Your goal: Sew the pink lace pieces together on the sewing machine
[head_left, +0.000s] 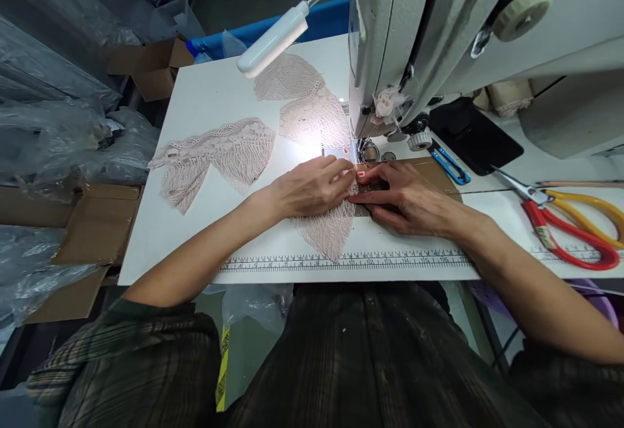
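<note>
A pale pink lace piece (327,236) lies under my hands, its pointed end hanging toward the table's front edge. My left hand (314,187) presses on it from the left, fingers bent and close together. From the right, my right hand (412,197) pinches the lace's edge with thumb and fingertips just in front of the presser foot (361,148). Exactly how the fingertips grip the lace is partly hidden. Behind the left hand, another lace part (316,116) spreads beside the sewing machine (390,38) under its lamp (273,41).
A separate lace piece (219,155) lies on the left of the white table (195,103). At right are scissors (541,213) with red and yellow handles, a blue cutter (449,162) and a black phone (472,132). A ruler strip (292,264) runs along the front edge.
</note>
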The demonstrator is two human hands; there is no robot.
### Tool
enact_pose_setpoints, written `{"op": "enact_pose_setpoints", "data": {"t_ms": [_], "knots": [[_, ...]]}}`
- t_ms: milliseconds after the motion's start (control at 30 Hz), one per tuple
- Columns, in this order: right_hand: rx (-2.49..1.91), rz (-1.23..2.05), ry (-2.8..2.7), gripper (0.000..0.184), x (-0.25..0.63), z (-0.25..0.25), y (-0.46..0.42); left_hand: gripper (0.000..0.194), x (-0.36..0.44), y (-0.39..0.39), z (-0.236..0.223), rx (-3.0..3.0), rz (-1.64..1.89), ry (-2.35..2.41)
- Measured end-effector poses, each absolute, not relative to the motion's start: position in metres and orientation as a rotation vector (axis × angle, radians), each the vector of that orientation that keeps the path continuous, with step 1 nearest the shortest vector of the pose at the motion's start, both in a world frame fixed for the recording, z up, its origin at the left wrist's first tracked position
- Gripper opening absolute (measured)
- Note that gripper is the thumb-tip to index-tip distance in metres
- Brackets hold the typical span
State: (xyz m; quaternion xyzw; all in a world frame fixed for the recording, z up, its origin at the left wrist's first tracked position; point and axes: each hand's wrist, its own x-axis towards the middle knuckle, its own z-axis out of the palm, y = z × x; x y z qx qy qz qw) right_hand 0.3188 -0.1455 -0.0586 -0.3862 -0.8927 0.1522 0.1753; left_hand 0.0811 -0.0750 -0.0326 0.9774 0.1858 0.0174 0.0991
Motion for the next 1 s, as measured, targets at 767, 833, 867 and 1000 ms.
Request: {"op": "enact_pose_setpoints", "data": {"t_ms": [767,833,867,1000], "knots": [[-1.220,0.163,-2.458,0.029,0.321,-0.065,-0.142,0.044,0.079,-0.064,-0.057,3.121,0.330,0.671],[-1.194,0.139,-2.450,0.029,0.321,-0.066,-0.141,0.044,0.078,-0.064,-0.058,3.100,0.340,0.667],[-1.192,0.134,-2.449,0.029,0.321,-0.066,-0.141,0.044,0.078,-0.064,-0.059,3.087,0.350,0.667],[-1.205,0.144,-2.441,0.030,0.322,-0.067,-0.140,0.044,0.079,-0.063,-0.064,3.019,0.394,0.688]]}}
